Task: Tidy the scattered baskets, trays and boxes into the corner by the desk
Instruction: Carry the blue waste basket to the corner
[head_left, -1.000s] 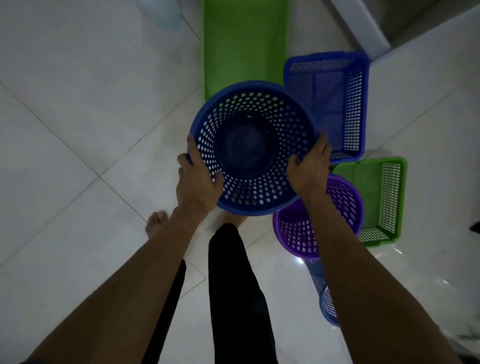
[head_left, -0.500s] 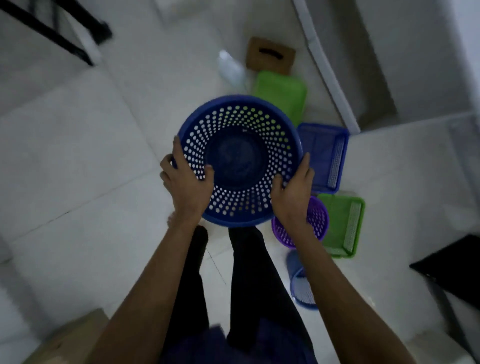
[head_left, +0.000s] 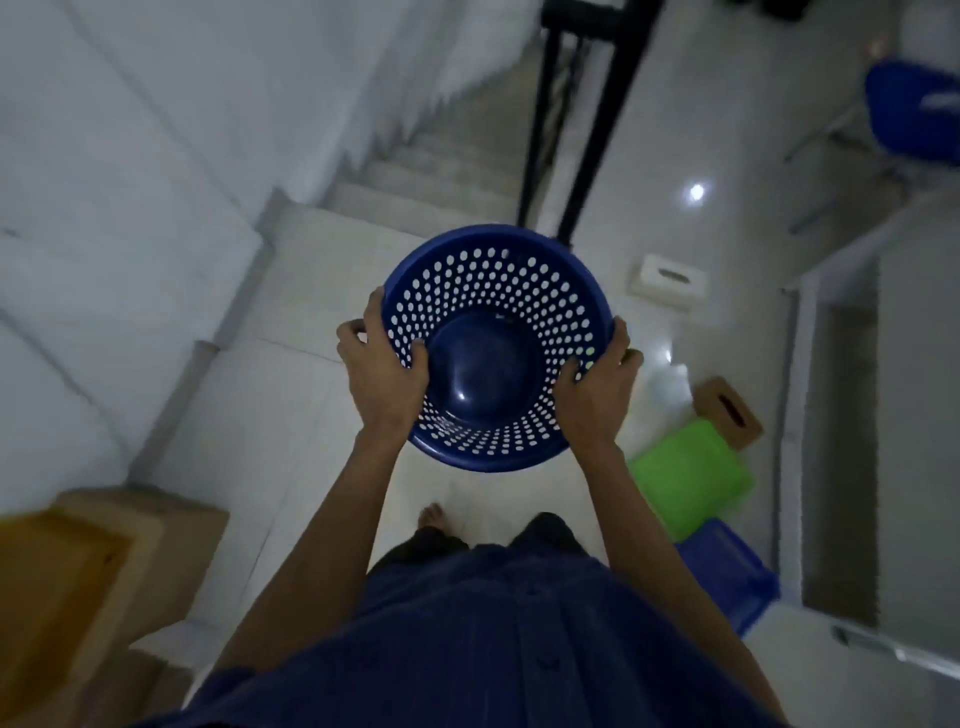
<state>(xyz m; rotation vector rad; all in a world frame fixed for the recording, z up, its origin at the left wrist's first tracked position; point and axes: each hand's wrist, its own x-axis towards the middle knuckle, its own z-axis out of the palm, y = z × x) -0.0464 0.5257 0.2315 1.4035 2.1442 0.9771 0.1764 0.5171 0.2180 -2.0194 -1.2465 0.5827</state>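
I hold a round blue perforated basket (head_left: 493, 291) in front of my chest, its open mouth facing me. My left hand (head_left: 382, 371) grips its left rim with the thumb inside. My right hand (head_left: 597, 387) grips the right rim the same way. On the floor to my lower right lie a green tray (head_left: 691, 475), a blue rectangular basket (head_left: 727, 577) and a brown box (head_left: 727, 413). A white box (head_left: 667, 280) lies further ahead on the floor.
Steps (head_left: 415, 182) rise ahead beside a black metal railing (head_left: 587, 130). A cardboard box with a yellow tray (head_left: 67, 582) stands at the lower left. A blue chair (head_left: 914, 114) is at the far right. A white ledge (head_left: 800, 415) borders the right side.
I have lifted the basket and turned left, away from the pile of baskets. The purple and green baskets have left the view; the steps and railing now show ahead.
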